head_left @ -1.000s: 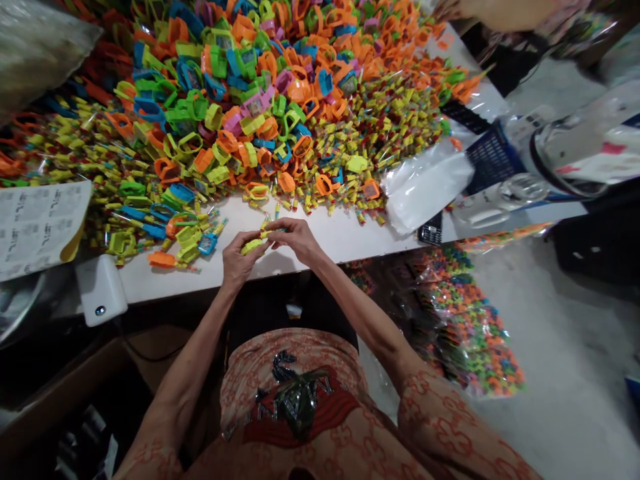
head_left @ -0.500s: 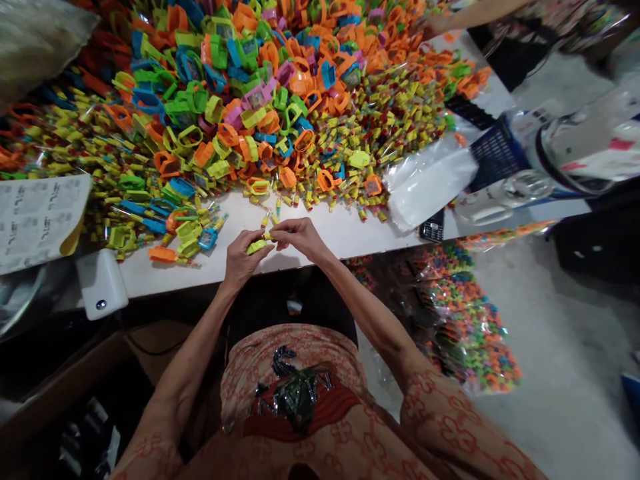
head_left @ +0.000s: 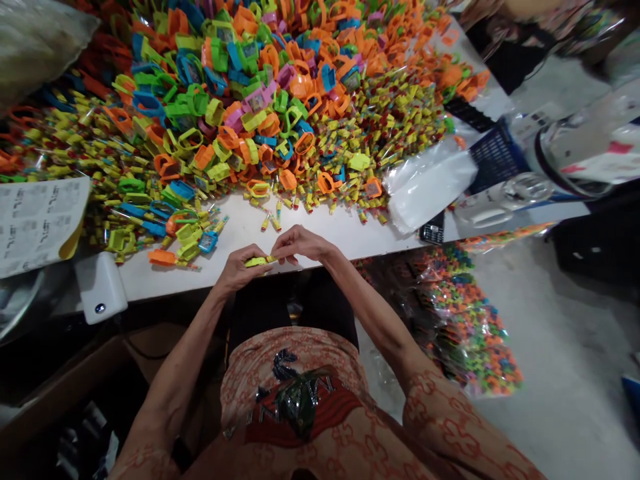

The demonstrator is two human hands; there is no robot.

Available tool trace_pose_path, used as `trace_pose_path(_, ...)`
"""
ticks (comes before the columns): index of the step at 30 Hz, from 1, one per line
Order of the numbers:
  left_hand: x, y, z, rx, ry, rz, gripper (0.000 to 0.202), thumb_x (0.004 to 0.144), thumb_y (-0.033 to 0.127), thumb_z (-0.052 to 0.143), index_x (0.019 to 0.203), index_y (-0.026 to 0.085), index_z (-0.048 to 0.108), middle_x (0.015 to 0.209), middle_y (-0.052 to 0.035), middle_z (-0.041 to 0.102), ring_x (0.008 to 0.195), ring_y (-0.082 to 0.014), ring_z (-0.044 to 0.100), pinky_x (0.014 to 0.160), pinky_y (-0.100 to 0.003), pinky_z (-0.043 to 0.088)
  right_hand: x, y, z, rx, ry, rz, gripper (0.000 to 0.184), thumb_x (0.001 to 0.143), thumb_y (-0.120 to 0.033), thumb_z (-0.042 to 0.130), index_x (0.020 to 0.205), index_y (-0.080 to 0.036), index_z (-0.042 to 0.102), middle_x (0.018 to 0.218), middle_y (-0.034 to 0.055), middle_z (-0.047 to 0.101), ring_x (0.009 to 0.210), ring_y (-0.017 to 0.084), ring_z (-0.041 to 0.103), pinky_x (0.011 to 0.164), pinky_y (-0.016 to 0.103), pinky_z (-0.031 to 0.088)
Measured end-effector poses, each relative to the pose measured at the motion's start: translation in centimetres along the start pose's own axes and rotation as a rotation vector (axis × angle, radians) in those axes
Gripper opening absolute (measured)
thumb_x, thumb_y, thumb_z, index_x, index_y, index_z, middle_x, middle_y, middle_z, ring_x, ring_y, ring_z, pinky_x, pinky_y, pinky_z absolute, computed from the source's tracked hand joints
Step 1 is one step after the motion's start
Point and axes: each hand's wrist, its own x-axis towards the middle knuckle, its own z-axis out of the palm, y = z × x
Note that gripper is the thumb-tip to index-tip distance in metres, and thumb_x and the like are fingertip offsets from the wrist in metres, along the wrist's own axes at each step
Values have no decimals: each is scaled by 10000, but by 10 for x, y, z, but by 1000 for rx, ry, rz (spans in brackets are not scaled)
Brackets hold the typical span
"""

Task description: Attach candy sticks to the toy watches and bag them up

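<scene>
At the table's front edge my left hand (head_left: 237,268) is closed on a yellow-green plastic toy watch (head_left: 256,262). My right hand (head_left: 304,244) pinches a small yellow-wrapped tube (head_left: 271,259) with its fingertips, right against the watch's end. Whether the tube is inside the watch cannot be made out. Just beyond my fingers, a few loose tubes (head_left: 275,221) lie on the white table (head_left: 235,223). Behind them rises a big heap of toy watches (head_left: 250,100) in orange, green, blue, yellow and pink, with yellow tubes (head_left: 395,113) spread around it.
Clear plastic bags (head_left: 433,187) and a black keypad phone (head_left: 433,229) lie to the right, by a blue basket (head_left: 495,157). At left are a printed sheet (head_left: 43,223) and a white power bank (head_left: 101,287). Filled bags (head_left: 475,333) sit on the floor.
Both hands have drawn a little toward my body with the watch and tube, uncovering more of the loose tubes. Another person's arm at the upper right has pulled back from the heap.
</scene>
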Motion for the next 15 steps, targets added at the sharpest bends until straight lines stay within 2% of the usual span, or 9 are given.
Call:
trace_pose_path(2, -2, -2, -4, 37, -29, -10, 349, 788, 552, 779, 760, 215, 695, 719, -19, 654, 624, -154, 576, 595, -275, 442, 5, 3, 3, -14, -17, 18, 271, 676, -375, 843, 741, -122, 771, 556, 4, 676, 406, 71, 503, 422, 197, 390)
trace_pose_path(5, -1, -9, -16, 184, -29, 54, 291, 842, 505, 727, 780, 223, 687, 743, -26, 653, 664, -172, 593, 636, -291, 448, 17, 9, 6, -55, 11, 17, 322, 671, -423, 855, 750, -124, 763, 578, 12, 678, 442, 89, 543, 466, 214, 435)
trace_pose_path(6, 1, -13, -23, 260, 6, 76, 269, 861, 485, 705, 794, 225, 683, 763, -34, 652, 693, -186, 601, 660, -305, 452, 22, 11, 5, -57, 62, 2, 355, 692, -463, 844, 765, -126, 760, 617, 24, 695, 469, 98, 562, 494, 225, 461)
trace_pose_path(8, 11, -19, -42, 462, 162, 103, 223, 882, 440, 681, 835, 222, 674, 825, -58, 653, 796, -234, 615, 766, -356, 466, 34, 14, -2, -104, 273, -43, 393, 785, -529, 768, 796, -137, 746, 707, 46, 717, 549, 117, 598, 563, 245, 498)
trace_pose_path(10, 28, -24, -60, 662, 362, 114, 219, 862, 411, 713, 947, 212, 679, 950, -93, 669, 961, -303, 606, 938, -449, 435, 46, 14, -10, -309, 543, -31, 349, 866, -497, 695, 814, -153, 722, 776, 58, 716, 669, 150, 629, 637, 264, 506)
trace_pose_path(12, 52, -25, -70, 759, 482, 129, 310, 830, 377, 757, 1075, 208, 670, 1109, -122, 672, 1119, -364, 561, 1062, -531, 348, 57, 14, -15, -644, 700, 56, 220, 886, -381, 676, 876, -164, 712, 878, 77, 724, 823, 200, 653, 718, 291, 500)
trace_pose_path(13, 67, -24, -69, 771, 485, 140, 318, 824, 347, 762, 1096, 211, 668, 1163, -129, 668, 1163, -377, 543, 1086, -547, 319, 62, 13, -15, -805, 714, 108, 169, 887, -320, 665, 935, -166, 711, 959, 95, 731, 896, 226, 659, 753, 310, 498)
trace_pose_path(15, 96, -23, -58, 778, 387, 155, 158, 854, 256, 703, 1004, 213, 681, 1164, -136, 677, 1173, -375, 547, 1082, -543, 317, 69, 12, -11, -1028, 666, 181, 214, 904, -217, 594, 1088, -165, 690, 1134, 140, 717, 1009, 266, 660, 800, 340, 493)
